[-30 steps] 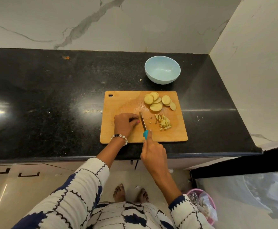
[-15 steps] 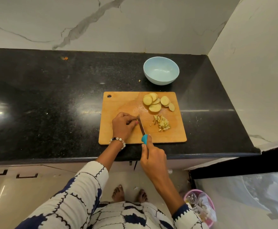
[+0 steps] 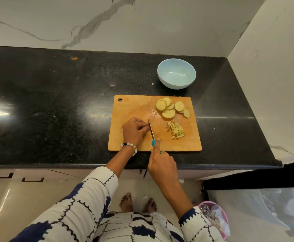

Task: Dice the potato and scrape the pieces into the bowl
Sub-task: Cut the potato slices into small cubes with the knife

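Observation:
A wooden cutting board [image 3: 125,110] lies on the black counter. Several round potato slices [image 3: 168,109] are piled at its far right, and a small heap of diced potato [image 3: 176,132] lies nearer me. My right hand [image 3: 161,163] grips a knife [image 3: 151,130] by its blue handle, index finger along the top, blade down on the board. My left hand [image 3: 134,131] has its fingers curled, fingertips right against the blade's left side; whatever piece it holds is hidden under them. The light blue bowl [image 3: 176,74] stands empty behind the board.
The black counter [image 3: 55,105] meets marble walls at the back and right. A tiny potato scrap [image 3: 153,84] lies left of the bowl. A pink bin [image 3: 216,219] with a plastic bag stands on the floor at lower right.
The knife has shifted slightly left on the board, closer to my left fingertips. The slices, diced heap and bowl have not moved.

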A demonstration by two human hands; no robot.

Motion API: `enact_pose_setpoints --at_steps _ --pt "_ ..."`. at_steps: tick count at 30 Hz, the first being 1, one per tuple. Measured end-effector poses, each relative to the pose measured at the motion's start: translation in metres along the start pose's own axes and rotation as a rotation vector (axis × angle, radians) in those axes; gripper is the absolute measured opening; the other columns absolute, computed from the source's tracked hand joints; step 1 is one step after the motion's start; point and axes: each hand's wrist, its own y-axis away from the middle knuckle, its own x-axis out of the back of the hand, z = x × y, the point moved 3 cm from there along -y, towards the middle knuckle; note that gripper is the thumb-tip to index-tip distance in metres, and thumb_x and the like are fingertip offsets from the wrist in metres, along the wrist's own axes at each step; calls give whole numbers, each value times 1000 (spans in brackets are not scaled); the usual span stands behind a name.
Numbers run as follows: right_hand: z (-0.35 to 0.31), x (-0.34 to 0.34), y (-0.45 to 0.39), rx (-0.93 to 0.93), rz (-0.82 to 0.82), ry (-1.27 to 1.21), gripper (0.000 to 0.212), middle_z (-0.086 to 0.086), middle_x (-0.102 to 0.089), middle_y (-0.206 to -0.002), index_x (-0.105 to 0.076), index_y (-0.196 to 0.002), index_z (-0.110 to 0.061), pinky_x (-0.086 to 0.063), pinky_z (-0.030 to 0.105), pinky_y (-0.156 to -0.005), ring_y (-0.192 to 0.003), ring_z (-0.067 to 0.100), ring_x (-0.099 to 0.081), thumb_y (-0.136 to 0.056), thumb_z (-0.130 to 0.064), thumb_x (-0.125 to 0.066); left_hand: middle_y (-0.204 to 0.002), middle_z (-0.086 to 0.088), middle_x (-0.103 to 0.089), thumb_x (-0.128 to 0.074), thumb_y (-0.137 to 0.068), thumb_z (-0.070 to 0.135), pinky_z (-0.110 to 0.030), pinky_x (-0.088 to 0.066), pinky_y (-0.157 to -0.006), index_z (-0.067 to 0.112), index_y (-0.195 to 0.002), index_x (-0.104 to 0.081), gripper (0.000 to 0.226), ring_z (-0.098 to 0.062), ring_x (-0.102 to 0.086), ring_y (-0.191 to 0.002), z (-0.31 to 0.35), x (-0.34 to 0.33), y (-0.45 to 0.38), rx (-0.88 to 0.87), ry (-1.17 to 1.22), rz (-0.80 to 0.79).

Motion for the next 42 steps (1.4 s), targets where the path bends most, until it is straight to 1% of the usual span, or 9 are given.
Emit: enact_pose_setpoints --at_steps 5,11,16,19,22,27,33,37,42 --pt "-3 -6 -7 2 -15 -1 63 15 -59 -101 3 -150 -6 -35 34 -62 -84 30 -59 -100 -22 -33 -87 -6 -68 -79 -69 15 0 -39 -64 7 -87 -76 20 -7 -58 -75 1 0 -1 13 13 3" --pt "7 -11 33 60 149 127 64 3 -49 -49 -59 -122 4 -16 23 -37 -30 15 -41 -67 -18 -82 -87 -5 -68 -79 -70 16 2 -37 -65 9 -87 -76 19 -7 -57 -75 2 0 0 19 8 13" --pt "3 -2 24 8 151 56 59 6 -50 -54 -50 -131 3 -20 26 -38 -36 21 -46 -80 -18 -72 -89 -4 -68 -78 -72 17 -11 -41 -70 10 -88 -76 18 -7 -58 -77 3 -1 0 18 -30 5" --pt "7 -3 20 -14 133 -77 55 11 -58 -76 -22 -148 -4 -30 33 -52 -61 29 -56 -100 -27 -37 -90 -5 -68 -77 -72 16 -16 -43 -74 10 -89 -76 18 -11 -60 -80 4 0 1 18 -37 -7" --pt "15 2 27 -8 215 -164 59 5 -55 -73 -19 -149 -8 -32 32 -52 -59 20 -50 -97 -36 -20 -92 -2 -66 -76 -74 16 -6 -39 -72 9 -92 -75 19 -8 -58 -83 0 3 0 7 -4 -46" --pt "10 0 27 39 191 -201 61 3 -56 -71 -24 -148 -9 -39 35 -50 -57 20 -52 -94 -38 -19 -97 -3 -69 -65 -85 13 -6 -44 -75 9 -96 -73 14 -10 -61 -87 -12 11 1 41 140 -21" --pt "-1 -12 19 12 198 -43 51 6 -54 -63 -39 -141 -4 -16 25 -40 -45 20 -46 -96 -27 -40 -84 -8 -70 -62 -88 16 -20 -52 -65 12 -93 -72 12 -10 -61 -69 -15 11 3 140 236 93" --pt "9 -6 24 -94 192 -153 54 10 -56 -84 -14 -149 -7 -30 33 -55 -64 24 -50 -102 -29 -29 -89 -4 -70 -66 -85 21 -29 -53 -71 13 -91 -73 12 -16 -63 -79 -15 7 3 115 208 84" --pt "14 -3 22 -160 239 -140 57 9 -59 -76 -24 -147 -3 -34 32 -51 -61 25 -56 -98 -32 -24 -90 -4 -70 -65 -86 21 -31 -54 -71 13 -92 -73 13 -17 -63 -79 -13 10 4 94 204 96"
